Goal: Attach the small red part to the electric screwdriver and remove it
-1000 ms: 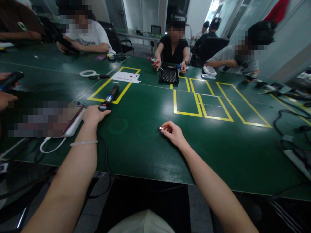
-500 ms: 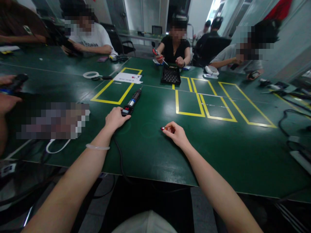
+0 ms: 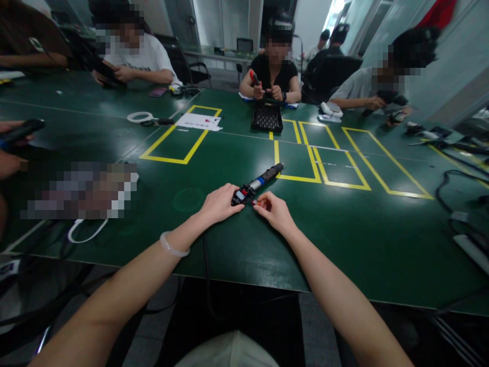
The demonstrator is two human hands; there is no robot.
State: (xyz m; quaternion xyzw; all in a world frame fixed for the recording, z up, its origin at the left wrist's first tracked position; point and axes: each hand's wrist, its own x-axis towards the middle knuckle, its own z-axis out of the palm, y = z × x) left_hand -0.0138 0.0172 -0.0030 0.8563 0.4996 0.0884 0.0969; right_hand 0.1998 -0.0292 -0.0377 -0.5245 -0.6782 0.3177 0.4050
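Observation:
My left hand (image 3: pixel 221 204) grips the rear end of an electric screwdriver (image 3: pixel 261 181), a dark tool with a silver and blue middle and a red part near the back. Its tip points away to the right, near a yellow tape line. A black cord runs from beneath my left wrist down over the table edge. My right hand (image 3: pixel 275 211) is closed in a pinch beside the tool's rear. Between its fingertips is a small red and orange piece (image 3: pixel 255 203), too small to name, at the side of the screwdriver; whether they touch I cannot tell.
The green table (image 3: pixel 344 244) carries yellow tape rectangles. Across it, a person works over a black tray (image 3: pixel 267 118). A white paper (image 3: pixel 198 121) and a white cable coil (image 3: pixel 139 118) lie left of the tray. Several other people sit around. Black cables (image 3: pixel 451 204) lie at right.
My left hand has brought the electric screwdriver to the right and nearer, beside my right hand. The right hand has stayed nearly in place with the small piece.

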